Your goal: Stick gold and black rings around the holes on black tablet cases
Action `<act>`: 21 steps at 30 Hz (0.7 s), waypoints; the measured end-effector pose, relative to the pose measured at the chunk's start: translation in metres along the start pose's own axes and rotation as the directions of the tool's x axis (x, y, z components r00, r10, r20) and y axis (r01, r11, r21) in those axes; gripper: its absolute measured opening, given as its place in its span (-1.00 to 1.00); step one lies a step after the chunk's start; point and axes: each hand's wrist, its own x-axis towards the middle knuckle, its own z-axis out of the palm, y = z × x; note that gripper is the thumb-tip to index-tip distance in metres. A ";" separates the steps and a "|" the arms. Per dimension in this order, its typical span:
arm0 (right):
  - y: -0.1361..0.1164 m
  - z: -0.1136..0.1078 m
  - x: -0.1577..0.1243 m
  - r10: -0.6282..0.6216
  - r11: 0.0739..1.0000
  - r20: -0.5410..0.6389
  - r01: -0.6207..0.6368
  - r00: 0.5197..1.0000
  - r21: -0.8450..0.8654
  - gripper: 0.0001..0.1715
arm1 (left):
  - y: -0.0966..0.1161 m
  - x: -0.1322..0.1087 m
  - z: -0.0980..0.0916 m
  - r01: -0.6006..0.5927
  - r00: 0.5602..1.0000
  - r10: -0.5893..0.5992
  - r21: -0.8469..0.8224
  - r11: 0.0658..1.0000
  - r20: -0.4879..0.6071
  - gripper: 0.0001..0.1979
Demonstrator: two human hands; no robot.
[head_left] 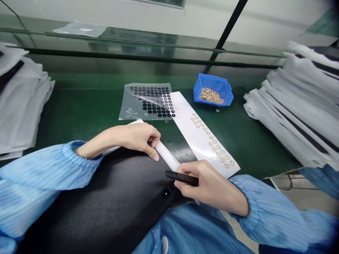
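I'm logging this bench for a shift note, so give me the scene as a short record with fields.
Left hand: thumb on black panel, by white strip; grip unclear
Right hand: holds black tool near strip's lower end
White sheet: beyond right hand, bearing pale rings
Clear bag: overlaps sheet's far end; black rings show there
Blue bin: upright, holding small pale pieces
Sides: wrapped stacks, left and right
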 end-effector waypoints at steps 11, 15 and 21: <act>0.001 -0.002 0.000 -0.109 0.994 -0.031 0.109 0.994 0.014 -0.77 | 0.006 -0.013 0.011 -0.068 0.989 0.080 0.093 0.993 -0.128 -0.73; 0.016 0.002 -0.010 -0.217 0.936 -0.355 0.297 0.909 0.187 -0.65 | 0.022 -0.049 0.042 -0.187 0.939 0.218 0.135 0.973 -0.265 -0.83; 0.024 0.033 -0.022 -0.128 0.806 -0.659 0.466 0.741 0.366 -0.48 | 0.040 -0.074 0.067 -0.365 0.898 0.422 0.327 0.872 -0.124 -0.66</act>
